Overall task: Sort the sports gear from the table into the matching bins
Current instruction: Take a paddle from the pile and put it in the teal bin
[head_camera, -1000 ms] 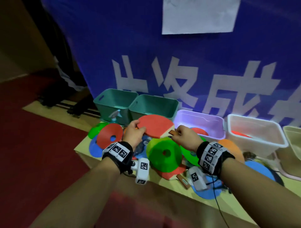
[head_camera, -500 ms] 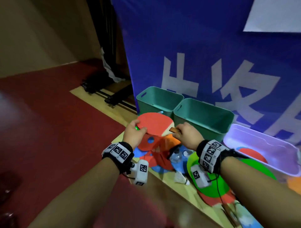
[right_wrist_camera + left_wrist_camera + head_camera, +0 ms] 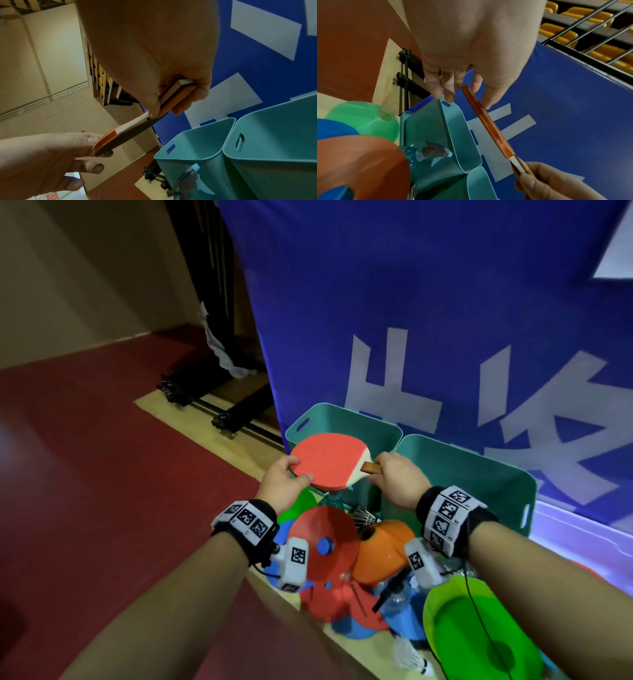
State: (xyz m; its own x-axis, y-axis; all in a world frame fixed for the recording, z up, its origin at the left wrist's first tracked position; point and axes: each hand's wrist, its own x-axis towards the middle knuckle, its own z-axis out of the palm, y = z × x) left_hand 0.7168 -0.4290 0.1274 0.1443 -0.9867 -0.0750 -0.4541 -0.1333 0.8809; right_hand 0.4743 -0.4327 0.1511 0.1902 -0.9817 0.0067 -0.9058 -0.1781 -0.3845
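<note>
The red paddle hung roughly level over the leftmost teal bin, at twelve o'clock from the cone pile. The right hand was wrapped round its wooden handle at three o'clock, while the left hand pinched the blade's edge at nine o'clock, thumb on top.

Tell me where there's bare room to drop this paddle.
The left teal bin under the paddle shows bare walls and floor in the wrist views; the right teal bin also looks open. The table is crowded with the red cone, orange cone and green disc; only its front edge is bare.
</note>
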